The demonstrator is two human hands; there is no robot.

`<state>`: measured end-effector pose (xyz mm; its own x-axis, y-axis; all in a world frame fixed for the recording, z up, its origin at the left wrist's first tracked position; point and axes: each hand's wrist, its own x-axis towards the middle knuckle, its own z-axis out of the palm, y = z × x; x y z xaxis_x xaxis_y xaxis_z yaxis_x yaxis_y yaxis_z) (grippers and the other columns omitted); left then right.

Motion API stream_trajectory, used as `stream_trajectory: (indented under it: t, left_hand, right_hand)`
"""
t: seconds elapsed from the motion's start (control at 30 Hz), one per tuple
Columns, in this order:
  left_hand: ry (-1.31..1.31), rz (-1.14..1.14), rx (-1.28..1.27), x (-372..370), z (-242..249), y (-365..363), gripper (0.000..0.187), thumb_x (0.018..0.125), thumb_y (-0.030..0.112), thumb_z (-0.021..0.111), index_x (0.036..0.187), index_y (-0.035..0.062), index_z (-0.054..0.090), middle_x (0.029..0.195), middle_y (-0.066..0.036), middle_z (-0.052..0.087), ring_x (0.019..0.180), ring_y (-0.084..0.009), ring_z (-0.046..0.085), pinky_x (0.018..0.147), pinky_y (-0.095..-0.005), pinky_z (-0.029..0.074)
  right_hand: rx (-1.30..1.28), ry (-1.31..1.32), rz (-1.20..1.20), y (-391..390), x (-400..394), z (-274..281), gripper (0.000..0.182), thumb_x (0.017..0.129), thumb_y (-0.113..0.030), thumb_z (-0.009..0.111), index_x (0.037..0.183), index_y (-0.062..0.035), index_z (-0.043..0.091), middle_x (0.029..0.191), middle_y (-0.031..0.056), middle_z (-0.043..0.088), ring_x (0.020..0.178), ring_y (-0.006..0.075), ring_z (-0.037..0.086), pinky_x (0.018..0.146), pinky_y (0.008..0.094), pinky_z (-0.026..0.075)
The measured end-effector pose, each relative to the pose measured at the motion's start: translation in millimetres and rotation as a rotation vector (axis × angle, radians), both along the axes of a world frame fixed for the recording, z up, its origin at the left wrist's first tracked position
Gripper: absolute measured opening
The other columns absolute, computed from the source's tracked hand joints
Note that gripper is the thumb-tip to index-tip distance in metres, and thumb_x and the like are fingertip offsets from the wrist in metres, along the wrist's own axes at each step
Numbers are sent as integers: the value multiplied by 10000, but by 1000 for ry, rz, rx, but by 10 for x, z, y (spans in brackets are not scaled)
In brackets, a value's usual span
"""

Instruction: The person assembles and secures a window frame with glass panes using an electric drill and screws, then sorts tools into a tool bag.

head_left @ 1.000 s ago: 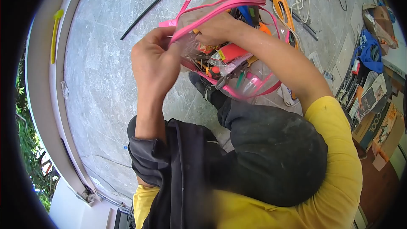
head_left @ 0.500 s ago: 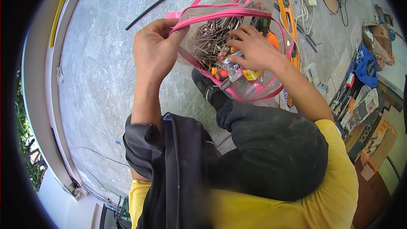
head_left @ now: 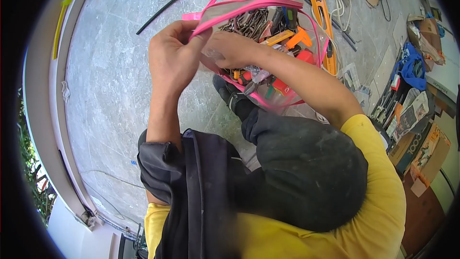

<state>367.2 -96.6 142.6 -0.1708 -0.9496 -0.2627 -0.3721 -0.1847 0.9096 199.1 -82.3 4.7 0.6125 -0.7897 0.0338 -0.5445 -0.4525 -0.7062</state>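
Note:
A see-through bag with pink trim (head_left: 249, 4) sits gaping on the floor. My left hand (head_left: 173, 50) pinches its pink edge on the left side. Inside, my right hand (head_left: 230, 49) reaches to the left end of the bag, close to my left hand; its fingertips are hidden. Loose screws and bits (head_left: 249, 23) fill the bag's far part. An orange tool (head_left: 299, 38) that looks like a caliper lies beside a yellow-orange bar (head_left: 278, 37). Nearer are a red item (head_left: 305, 57) and a red-and-yellow packet (head_left: 281, 87).
An orange spirit level (head_left: 320, 14) lies right of the bag, with white cable (head_left: 341, 12) around it. A black hose (head_left: 175, 1) curves across the grey floor behind. Cardboard boxes (head_left: 429, 156), a blue cloth bag (head_left: 411, 69) and tools are heaped at the right. My shoe (head_left: 230, 97) is beside the bag.
My right hand has moved left inside the bag, from the middle to near my left hand, uncovering the orange tool and the red item. My left hand keeps its hold on the edge.

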Motion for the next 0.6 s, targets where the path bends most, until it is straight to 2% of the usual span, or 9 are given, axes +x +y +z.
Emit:
stream_trajectory:
  t: [0.07, 0.2, 0.27, 0.33, 0.43, 0.47, 0.53, 0.57, 0.6]
  left_hand:
    - [-2, 8, -7, 83, -94, -92, 222, 912, 90, 703, 1055, -79, 694, 902, -90, 734, 832, -121, 672, 751, -254, 523]
    - [49, 52, -6, 154, -164, -201, 237, 928, 131, 694, 1071, -59, 701, 901, -103, 738, 807, -120, 673, 723, -236, 520]
    - [41, 104, -6, 159, -155, -220, 242, 929, 138, 696, 1072, -58, 701, 882, -101, 737, 774, -119, 667, 697, -238, 519]
    - [89, 100, -30, 185, -205, -221, 240, 927, 143, 702, 1064, -54, 705, 876, -102, 737, 766, -119, 669, 688, -240, 523]
    - [85, 67, -30, 110, -138, -172, 230, 918, 131, 709, 1054, -53, 711, 903, -106, 742, 802, -122, 684, 722, -250, 537]
    - [84, 73, -33, 94, -108, -157, 230, 918, 131, 709, 1054, -53, 711, 903, -106, 742, 802, -122, 684, 722, -250, 537]
    - [18, 29, -32, 77, -61, -120, 227, 917, 111, 702, 1059, -67, 704, 914, -112, 741, 833, -130, 694, 752, -253, 543]
    - [-4, 16, -38, 71, -60, -116, 228, 916, 95, 697, 1064, -78, 699, 921, -119, 741, 854, -137, 700, 771, -255, 546]
    - [-6, 12, -37, 64, -63, -113, 228, 916, 95, 697, 1064, -78, 699, 921, -119, 741, 854, -137, 700, 771, -255, 546]
  right_hand:
    - [82, 300, 11, 63, -9, 160, 260, 762, -188, 636, 967, -31, 660, 967, 179, 673, 959, 381, 648, 865, 502, 509]
    - [142, 374, 28, 65, -20, 249, 196, 729, -144, 623, 885, -26, 632, 890, 169, 667, 901, 385, 651, 806, 504, 513]
    - [87, 283, 62, 105, -163, 356, 145, 750, -146, 638, 729, -26, 558, 827, 155, 619, 837, 362, 628, 712, 489, 490]
    - [53, 193, 42, 160, -249, 423, 160, 734, -144, 645, 744, -23, 540, 764, 146, 582, 802, 362, 617, 698, 496, 474]
    - [256, 152, 47, 118, -316, 563, 150, 804, -147, 641, 863, -19, 589, 854, 148, 635, 870, 346, 635, 766, 483, 493]
    - [253, 153, 53, 70, -372, 502, 150, 804, -147, 641, 863, -19, 589, 854, 148, 635, 870, 346, 635, 766, 483, 493]
    - [-281, 98, -141, -134, -539, 249, 146, 877, -166, 588, 901, -24, 612, 822, 151, 643, 807, 337, 650, 725, 471, 516]
    - [-278, 97, -144, -253, -617, 205, 146, 877, -166, 588, 901, -24, 612, 822, 151, 643, 807, 337, 650, 725, 471, 516]
    - [-363, 349, -120, -387, -703, 187, 162, 899, -177, 556, 899, -27, 619, 779, 151, 636, 740, 334, 648, 681, 466, 523]
